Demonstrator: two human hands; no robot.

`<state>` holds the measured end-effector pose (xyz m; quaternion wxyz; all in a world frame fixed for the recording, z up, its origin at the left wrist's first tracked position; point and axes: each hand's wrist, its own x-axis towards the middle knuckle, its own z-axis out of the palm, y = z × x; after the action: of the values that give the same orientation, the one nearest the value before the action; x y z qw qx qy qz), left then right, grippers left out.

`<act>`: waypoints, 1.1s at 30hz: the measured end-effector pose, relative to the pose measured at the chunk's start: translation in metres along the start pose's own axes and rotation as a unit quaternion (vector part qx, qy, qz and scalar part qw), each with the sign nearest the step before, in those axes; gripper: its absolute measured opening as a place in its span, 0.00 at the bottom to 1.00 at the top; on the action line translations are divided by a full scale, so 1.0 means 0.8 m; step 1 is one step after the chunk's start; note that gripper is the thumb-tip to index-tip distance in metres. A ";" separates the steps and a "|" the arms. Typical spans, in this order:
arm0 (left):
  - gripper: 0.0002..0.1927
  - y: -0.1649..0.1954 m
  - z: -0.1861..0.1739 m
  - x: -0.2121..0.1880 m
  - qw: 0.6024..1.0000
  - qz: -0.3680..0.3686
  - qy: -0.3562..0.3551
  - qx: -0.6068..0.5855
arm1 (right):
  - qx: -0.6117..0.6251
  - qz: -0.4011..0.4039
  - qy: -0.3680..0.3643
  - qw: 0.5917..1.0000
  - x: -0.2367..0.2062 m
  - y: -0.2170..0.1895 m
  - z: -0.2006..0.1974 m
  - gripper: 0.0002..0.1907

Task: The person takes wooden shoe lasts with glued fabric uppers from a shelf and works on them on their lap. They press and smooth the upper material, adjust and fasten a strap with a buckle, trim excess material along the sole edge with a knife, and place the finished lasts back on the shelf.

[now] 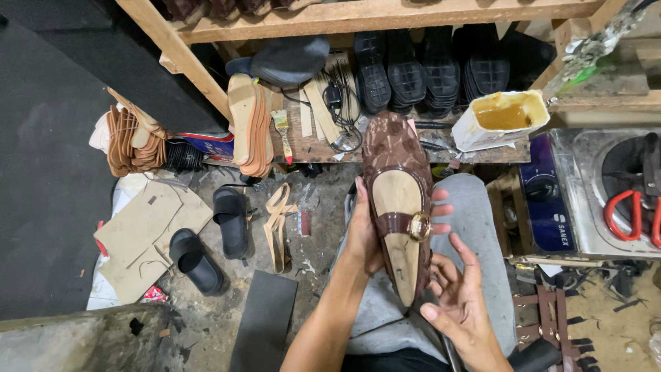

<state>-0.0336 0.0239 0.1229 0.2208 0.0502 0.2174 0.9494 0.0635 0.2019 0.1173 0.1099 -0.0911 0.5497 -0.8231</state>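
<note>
Head view, looking down over the person's lap: a brown shoe (398, 200) with a lace-patterned upper, a tan insole and a glossy strap with a gold buckle (418, 226) sits between the two hands, toe pointing away toward the bench (313, 146). The left hand (365, 231) is closed around the shoe from its left side — thumb up along the edge, fingertips (441, 210) showing past the right side at the strap. The right hand (460, 296) is open and holds nothing; its palm faces up, fingers spread and slightly curled, just below and to the right of the shoe's heel end, very near it, though whether a fingertip touches the heel I cannot tell. Shoe and hands hang above the grey trousers (482, 227) over the person's knees.

On the bench beyond the shoe's toe lie a small brush (282, 131), strips of material and a cut-open white container of amber glue (501, 118). A stack of tan insoles (249, 125) leans at the bench's left end, and black soles (413, 69) stand in a row on the shelf behind. On the floor to the left lie two black slippers (210, 241), cardboard pieces (148, 238) and a tan strap piece (277, 224). At the right, red-handled scissors (630, 213) rest on a metal stove (606, 193) — well apart from the hands.
</note>
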 end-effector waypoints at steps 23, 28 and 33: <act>0.31 -0.045 -0.066 0.015 0.990 -0.121 0.077 -0.009 | 0.072 0.006 0.049 0.996 0.003 0.012 0.003 0.66; 0.37 -0.063 -0.091 0.016 0.988 -0.131 0.056 -0.053 | 0.028 0.033 0.067 0.997 0.000 0.014 0.001 0.65; 0.38 -0.068 -0.099 0.015 0.988 -0.132 0.066 -0.052 | 0.016 0.036 0.062 0.997 0.002 0.015 0.001 0.65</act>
<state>-0.0381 0.0422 0.0279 0.3316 -0.0534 0.1862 0.9233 0.0633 0.1959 0.1063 0.1070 -0.0185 0.5454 -0.8311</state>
